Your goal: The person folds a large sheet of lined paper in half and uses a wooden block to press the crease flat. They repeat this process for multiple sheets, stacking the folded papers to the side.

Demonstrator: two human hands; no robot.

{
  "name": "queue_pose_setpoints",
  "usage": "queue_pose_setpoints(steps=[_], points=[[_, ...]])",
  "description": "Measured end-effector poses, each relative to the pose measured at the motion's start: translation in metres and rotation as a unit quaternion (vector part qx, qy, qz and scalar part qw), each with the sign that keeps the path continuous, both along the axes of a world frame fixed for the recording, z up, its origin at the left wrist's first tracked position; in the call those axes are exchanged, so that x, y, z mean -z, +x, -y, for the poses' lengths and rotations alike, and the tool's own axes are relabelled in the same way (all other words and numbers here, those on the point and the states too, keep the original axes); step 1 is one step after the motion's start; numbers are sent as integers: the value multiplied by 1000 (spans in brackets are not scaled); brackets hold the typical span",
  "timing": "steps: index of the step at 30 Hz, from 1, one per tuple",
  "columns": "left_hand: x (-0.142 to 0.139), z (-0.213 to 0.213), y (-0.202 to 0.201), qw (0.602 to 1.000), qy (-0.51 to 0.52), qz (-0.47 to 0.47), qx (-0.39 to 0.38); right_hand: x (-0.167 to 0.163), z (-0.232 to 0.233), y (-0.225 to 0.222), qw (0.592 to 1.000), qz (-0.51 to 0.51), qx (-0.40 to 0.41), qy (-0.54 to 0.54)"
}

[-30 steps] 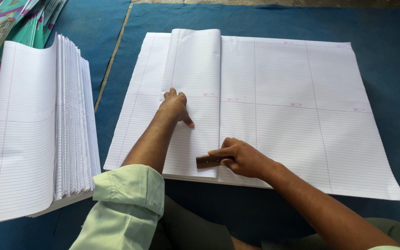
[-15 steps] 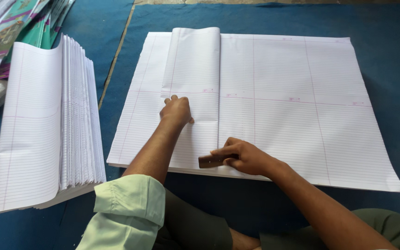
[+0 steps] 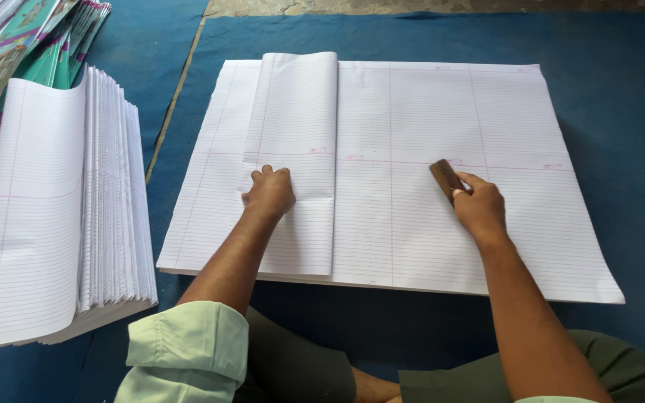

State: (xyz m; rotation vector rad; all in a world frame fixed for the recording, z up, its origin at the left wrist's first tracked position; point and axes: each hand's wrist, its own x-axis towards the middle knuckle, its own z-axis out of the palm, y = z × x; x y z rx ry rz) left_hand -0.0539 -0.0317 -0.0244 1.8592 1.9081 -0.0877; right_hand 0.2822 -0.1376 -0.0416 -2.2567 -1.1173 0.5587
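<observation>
Large ruled sheets [image 3: 442,134]: paper, matt, smooth, white with fine printed lines. Folded section [image 3: 296,112]: same paper, crease seen soft, pressed by left hand [image 3: 269,194]. Small block [image 3: 446,179] gripped by right hand [image 3: 478,209]: wood by look, dark brown, dull finish. Stack of folded sheets [image 3: 61,209]: matt paper, edges fanned. Floor covering [image 3: 606,45]: blue cloth, matt, slightly fuzzy. Booklet covers [image 3: 31,45]: glossy printed paper. Rolled sleeve [image 3: 184,351]: pale green woven cloth.

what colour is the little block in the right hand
Dark brown, like wood; the block sits under the right hand in the head view.
</observation>
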Motion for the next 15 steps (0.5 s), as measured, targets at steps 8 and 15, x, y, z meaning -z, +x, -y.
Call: queue_pose_setpoints(steps=[8,15], points=[[25,10,29,996,69,-10,57,26,-1,8,973,218,15,-77],[16,28,66,996,65,5,62,27,-9,-10,971,235,-32,24]])
